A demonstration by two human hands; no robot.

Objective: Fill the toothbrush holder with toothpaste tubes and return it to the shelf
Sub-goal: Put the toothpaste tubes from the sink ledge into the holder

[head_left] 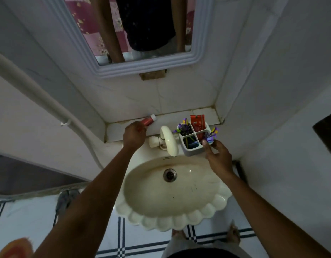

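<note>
Shelf (203, 113) | left hand (134, 135) grips tube (149, 121) | right hand (219, 157) seemingly touches holder (193, 148)

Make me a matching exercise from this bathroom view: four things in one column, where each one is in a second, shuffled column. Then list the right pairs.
Things
1. red toothpaste tube with white cap
2. white toothbrush holder
3. tap
4. drain

Places
A. at the bottom of the sink bowl
B. in the left hand, over the shelf
C. on the sink's back edge, between the two hands
D. at the right hand, right of the tap

Pairs: 1-B, 2-D, 3-C, 4-A
</note>
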